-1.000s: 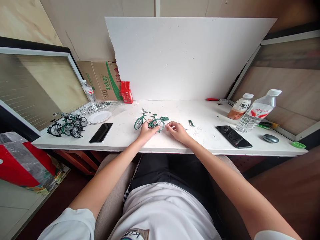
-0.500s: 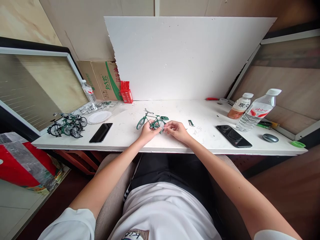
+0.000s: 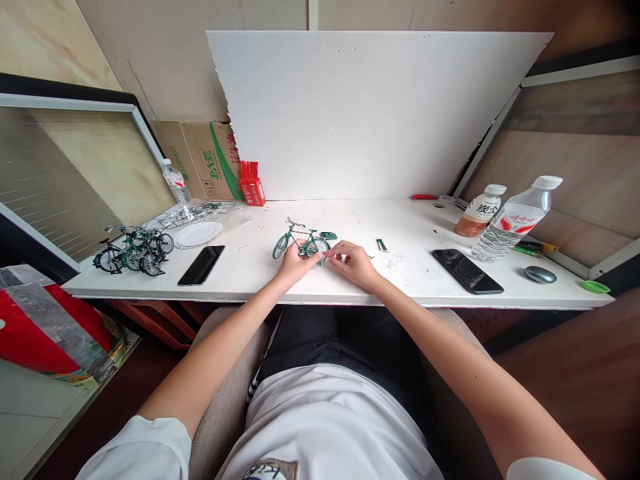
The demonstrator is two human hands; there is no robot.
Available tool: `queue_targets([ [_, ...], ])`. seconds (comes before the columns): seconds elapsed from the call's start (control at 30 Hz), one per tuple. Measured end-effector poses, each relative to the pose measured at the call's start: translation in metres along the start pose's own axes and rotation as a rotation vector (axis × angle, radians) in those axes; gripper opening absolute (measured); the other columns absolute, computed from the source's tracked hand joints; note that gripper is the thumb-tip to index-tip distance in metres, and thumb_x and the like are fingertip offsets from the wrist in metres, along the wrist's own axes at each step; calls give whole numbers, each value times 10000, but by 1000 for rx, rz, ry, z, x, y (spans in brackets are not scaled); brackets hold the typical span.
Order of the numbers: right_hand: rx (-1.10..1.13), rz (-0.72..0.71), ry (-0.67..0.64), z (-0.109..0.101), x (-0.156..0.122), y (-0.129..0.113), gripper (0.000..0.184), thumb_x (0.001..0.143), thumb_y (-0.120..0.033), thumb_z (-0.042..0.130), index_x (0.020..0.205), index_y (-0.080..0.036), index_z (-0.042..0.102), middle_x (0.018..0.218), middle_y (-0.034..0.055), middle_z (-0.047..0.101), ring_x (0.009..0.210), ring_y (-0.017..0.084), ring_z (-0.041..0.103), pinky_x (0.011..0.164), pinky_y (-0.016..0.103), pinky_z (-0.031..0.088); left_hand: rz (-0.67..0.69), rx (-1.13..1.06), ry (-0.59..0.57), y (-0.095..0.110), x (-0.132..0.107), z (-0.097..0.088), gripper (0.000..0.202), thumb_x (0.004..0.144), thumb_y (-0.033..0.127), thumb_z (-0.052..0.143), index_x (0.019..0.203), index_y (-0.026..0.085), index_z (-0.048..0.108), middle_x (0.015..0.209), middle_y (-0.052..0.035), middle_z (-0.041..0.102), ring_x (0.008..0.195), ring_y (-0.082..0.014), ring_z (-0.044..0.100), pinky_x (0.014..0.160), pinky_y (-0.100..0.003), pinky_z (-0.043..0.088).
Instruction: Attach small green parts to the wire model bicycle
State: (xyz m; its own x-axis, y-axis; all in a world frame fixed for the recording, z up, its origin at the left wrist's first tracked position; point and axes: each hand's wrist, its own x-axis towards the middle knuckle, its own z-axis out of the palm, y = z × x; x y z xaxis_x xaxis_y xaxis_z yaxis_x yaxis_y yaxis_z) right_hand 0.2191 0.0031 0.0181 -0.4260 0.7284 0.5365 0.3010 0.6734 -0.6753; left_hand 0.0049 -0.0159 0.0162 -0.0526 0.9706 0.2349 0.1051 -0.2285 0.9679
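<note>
A small green model bicycle [image 3: 303,243] stands upright over the white table, its handlebar to the left and its rear wheel to the right. My left hand [image 3: 296,265] is closed around the lower part of its frame by the rear wheel. At the rear wheel's right edge, my right hand [image 3: 353,261] has thumb and forefinger pinched together; whatever lies between those fingertips is too small to make out. A small green part [image 3: 381,245] lies on the table to the right of my right hand, with thin scraps near it.
Several assembled model bicycles [image 3: 134,252] cluster at the left, beside a black phone [image 3: 201,265] and white plates [image 3: 199,234]. On the right are another phone [image 3: 467,271], a water bottle [image 3: 517,220], a drink bottle [image 3: 481,211] and a mouse [image 3: 541,275]. A white board [image 3: 380,113] stands behind.
The fingertips of my right hand have shifted slightly at the rear wheel. My left hand and the model bicycle stay almost in place.
</note>
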Motion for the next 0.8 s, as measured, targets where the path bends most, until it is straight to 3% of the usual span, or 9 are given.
queue_targets([
  [0.3, -162, -132, 141, 3, 2, 6, 293, 1065, -461, 612, 1011, -293, 846, 1004, 100, 661, 982, 280, 641, 799, 436, 546, -8, -39, -103, -5, 4, -1, 512, 781, 337, 907, 1139, 198, 568, 1006, -33, 717, 665, -115, 651, 733, -298, 545],
  [0.57, -286, -125, 111, 4, 1, 1, 204, 1060, -262, 570, 982, -256, 758, 1061, 108, 646, 1053, 292, 627, 838, 427, 550, -56, 1, -127, -1, 1, -2, 501, 789, 333, 911, 1160, 191, 606, 957, -29, 723, 688, -127, 663, 747, -294, 548],
  [0.8, -317, -117, 86, 6, -1, 1, 218, 1009, -121, 504, 972, -238, 685, 1096, 112, 627, 1035, 273, 617, 750, 370, 534, -68, 7, -146, 4, 0, -3, 427, 837, 312, 871, 1148, 185, 607, 961, -35, 725, 683, -122, 667, 751, -299, 564],
])
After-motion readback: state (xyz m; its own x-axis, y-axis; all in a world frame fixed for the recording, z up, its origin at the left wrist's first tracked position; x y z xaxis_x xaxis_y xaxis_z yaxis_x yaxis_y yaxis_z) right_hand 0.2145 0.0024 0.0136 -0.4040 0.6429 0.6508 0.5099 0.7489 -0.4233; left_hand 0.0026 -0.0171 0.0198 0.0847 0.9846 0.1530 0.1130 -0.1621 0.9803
